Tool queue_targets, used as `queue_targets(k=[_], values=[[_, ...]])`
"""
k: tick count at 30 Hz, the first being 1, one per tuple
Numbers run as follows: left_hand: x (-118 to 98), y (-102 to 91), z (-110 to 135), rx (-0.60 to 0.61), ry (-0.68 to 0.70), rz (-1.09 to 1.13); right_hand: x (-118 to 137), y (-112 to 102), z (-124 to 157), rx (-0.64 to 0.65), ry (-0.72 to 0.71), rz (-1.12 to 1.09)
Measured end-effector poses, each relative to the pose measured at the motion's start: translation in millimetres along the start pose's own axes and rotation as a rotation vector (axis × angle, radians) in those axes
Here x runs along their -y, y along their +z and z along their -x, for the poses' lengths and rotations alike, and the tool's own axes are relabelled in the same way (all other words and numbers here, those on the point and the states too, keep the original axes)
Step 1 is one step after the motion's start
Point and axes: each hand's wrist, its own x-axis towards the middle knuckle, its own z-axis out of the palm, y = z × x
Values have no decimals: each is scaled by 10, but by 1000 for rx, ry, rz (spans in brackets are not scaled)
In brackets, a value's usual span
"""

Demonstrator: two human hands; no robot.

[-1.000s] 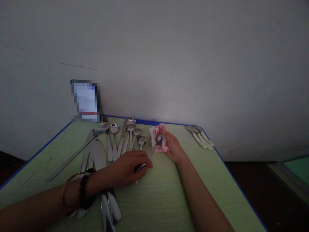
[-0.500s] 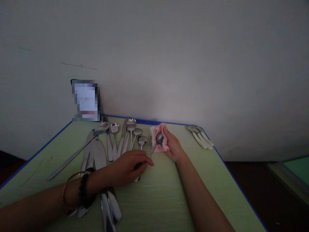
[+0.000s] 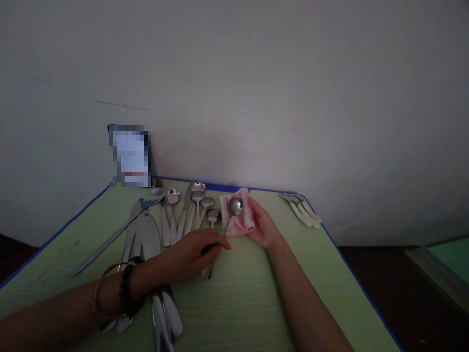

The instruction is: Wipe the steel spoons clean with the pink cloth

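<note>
My left hand pinches the handle of a metal spoon, whose round bowl points up and away to the right. Behind that bowl lies a pink and white cloth, spread over the palm and fingers of my right hand. The right fingers are mostly hidden under the cloth. Just left of the cloth, another small spoon rests on the table, its handle partly covered by my left hand. Several knives lie beneath my left forearm.
The green table has a blue edge and stands against a grey wall. More spoons lie at the back left, near a long-handled spoon. Forks with white handles lie at the back right. A blurred screen device leans on the wall.
The cloth has opened from around the spoon's bowl and now lies flatter behind it. Bowl and cloth have shifted slightly left. My left hand still grips the handle.
</note>
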Motion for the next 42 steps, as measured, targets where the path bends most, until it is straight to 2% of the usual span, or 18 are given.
queue_targets(k=[8, 12, 15, 20, 26, 32, 38, 42], values=[[11, 14, 6, 38, 54, -59, -68, 19, -6, -51, -81, 96], [-9, 0, 11, 54, -40, 12, -74, 64, 3, -52, -118, 138], [-16, -10, 10, 16, -109, 122, -69, 90, 23, -13, -110, 223], [-6, -4, -18, -75, -135, 222, -61, 86, 49, 53, -79, 454], [2, 7, -49, -183, -233, 290, -42, 138, 96, 85, 13, 549], [-17, -8, -48, -162, -243, 259, -28, 162, 88, 170, 22, 693], [-54, -48, -51, -123, -285, 183, -38, 197, 91, 225, 55, 640], [-27, -40, -34, -119, -305, 195, -61, 171, 89, 141, 44, 621]])
